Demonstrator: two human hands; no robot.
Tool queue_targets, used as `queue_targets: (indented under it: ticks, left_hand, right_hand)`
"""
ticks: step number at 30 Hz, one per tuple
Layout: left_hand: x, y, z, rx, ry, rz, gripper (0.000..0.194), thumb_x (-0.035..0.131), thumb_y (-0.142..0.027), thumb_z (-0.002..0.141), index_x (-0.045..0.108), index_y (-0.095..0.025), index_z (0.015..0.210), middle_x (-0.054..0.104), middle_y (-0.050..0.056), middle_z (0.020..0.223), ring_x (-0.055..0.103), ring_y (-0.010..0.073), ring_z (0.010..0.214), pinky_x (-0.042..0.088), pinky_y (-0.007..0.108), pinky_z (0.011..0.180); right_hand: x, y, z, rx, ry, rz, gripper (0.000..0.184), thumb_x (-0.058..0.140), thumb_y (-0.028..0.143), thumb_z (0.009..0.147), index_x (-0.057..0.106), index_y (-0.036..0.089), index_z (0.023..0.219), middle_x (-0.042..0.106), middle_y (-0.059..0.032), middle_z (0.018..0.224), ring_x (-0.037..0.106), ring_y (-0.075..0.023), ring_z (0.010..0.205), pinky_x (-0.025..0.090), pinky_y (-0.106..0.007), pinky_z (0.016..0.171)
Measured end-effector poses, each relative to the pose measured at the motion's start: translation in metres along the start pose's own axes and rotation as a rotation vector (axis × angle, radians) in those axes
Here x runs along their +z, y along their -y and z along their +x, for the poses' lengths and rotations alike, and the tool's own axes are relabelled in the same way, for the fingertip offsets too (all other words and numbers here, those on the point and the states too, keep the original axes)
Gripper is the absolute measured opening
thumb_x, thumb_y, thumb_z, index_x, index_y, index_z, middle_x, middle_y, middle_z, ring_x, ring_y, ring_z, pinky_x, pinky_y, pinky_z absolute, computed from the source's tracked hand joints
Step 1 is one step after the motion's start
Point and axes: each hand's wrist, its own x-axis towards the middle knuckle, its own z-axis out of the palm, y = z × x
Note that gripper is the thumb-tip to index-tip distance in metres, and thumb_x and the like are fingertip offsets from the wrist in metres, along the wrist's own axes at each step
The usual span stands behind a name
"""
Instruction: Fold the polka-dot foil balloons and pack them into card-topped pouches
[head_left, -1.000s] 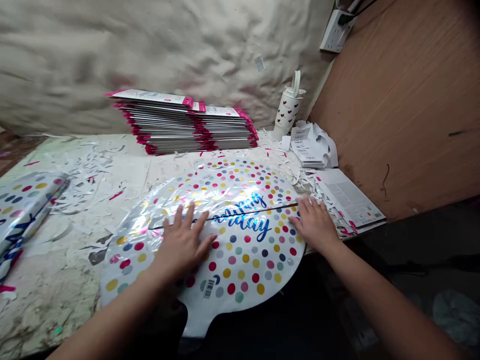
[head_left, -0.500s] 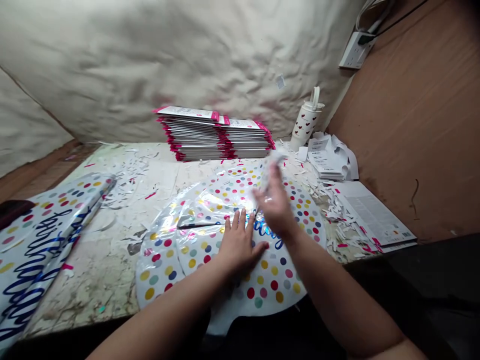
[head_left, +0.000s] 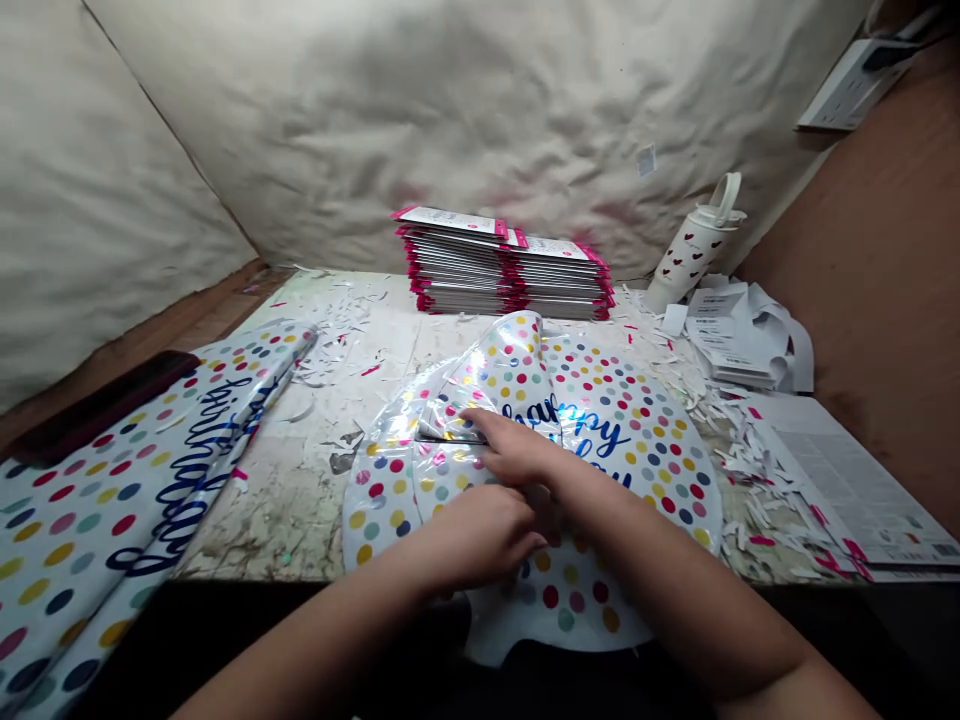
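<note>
A flat, round, polka-dot foil balloon (head_left: 660,440) with blue "happy" lettering lies on the table before me, on top of other such foils. Its left part is folded into a raised flap (head_left: 517,350). My right hand (head_left: 517,450) reaches across to the left, its fingers closed on the folded foil near the middle. Below it, partly under my right wrist, my left hand (head_left: 484,530) is curled closed against the balloon; what its fingers grip is hidden. More dotted foil (head_left: 150,450) with dark blue script lies folded at the left.
Two stacks of pink-edged packages (head_left: 502,265) stand at the back. A white tumbler with hearts (head_left: 690,250), a folded label strip (head_left: 731,335) and printed sheets (head_left: 862,480) are on the right. A dark case (head_left: 105,405) rests on the left foil. Paper shreds (head_left: 757,480) litter the table.
My right hand has come down and left onto the foil, turning part of it over into a flap. My left hand, flat before, has curled closed. The view has swung left.
</note>
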Motion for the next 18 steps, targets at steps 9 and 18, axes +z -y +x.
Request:
queue_targets:
  ticks: [9,18]
  left_hand:
    - [-0.031,0.105,0.007,0.131,-0.315,0.449,0.016,0.049,-0.012,0.078,0.065,-0.016,0.079,0.063,0.012,0.1,0.054,0.0293,0.097,0.041,0.045,0.084]
    - [0.009,0.059,-0.008,0.115,-0.038,0.177,0.063,0.042,-0.053,0.083,0.042,-0.013,0.132,0.038,0.017,0.138,0.032,0.0344,0.127,0.033,0.046,0.099]
  right_hand:
    - [0.029,0.012,0.017,0.099,-0.292,-0.139,0.035,0.052,0.029,0.076,0.058,0.009,0.105,0.06,-0.0174,0.107,0.054,-0.0283,0.103,0.043,-0.041,0.087]
    - [-0.078,-0.022,-0.026,0.251,-0.737,-0.158,0.033,0.041,0.011,0.082,0.062,0.016,0.107,0.068,-0.0061,0.1,0.062,-0.0161,0.089,0.049,-0.028,0.078]
